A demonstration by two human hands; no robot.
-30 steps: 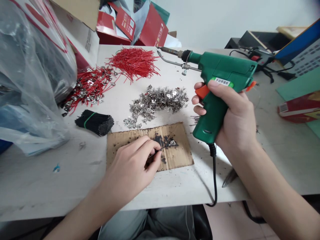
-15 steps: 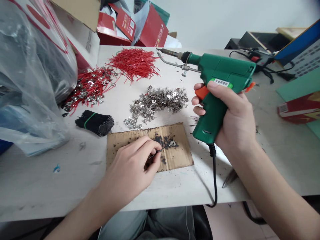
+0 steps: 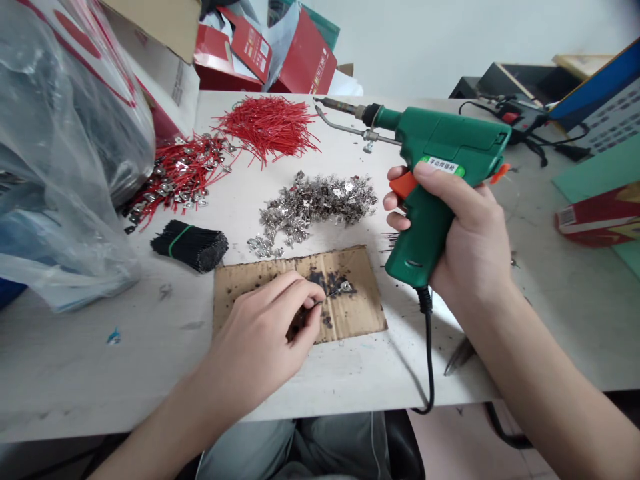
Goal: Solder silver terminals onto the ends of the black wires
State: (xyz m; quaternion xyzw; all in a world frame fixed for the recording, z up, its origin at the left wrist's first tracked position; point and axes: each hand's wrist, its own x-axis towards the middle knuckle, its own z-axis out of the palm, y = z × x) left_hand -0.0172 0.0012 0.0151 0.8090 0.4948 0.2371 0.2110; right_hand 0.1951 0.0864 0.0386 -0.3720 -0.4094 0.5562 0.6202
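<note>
My right hand (image 3: 465, 227) is wrapped round the handle of a green soldering gun (image 3: 425, 193), with fingers by its orange trigger. The gun is raised over the table, its tip pointing left. My left hand (image 3: 273, 327) rests over a scorched cardboard piece (image 3: 367, 313), thumb and fingers pinched on a thin black wire (image 3: 330, 293). Most of that wire is hidden by the fingers. Its far end meets a small metal terminal (image 3: 345, 287) lying on the cardboard; whether the two are joined I cannot tell.
Behind the cardboard lies a heap of metal terminals (image 3: 320, 203). A banded bundle of black wires (image 3: 190, 245) sits to the left, near red wires with terminals (image 3: 175, 177). Loose red wires (image 3: 270, 130) lie farther back. A plastic bag (image 3: 70, 167) stands left; the gun's cord (image 3: 429, 360) hangs down.
The fingers of my left hand have shifted slightly on the black wire, and less of it shows between them. The soldering gun and my right hand stay in place.
</note>
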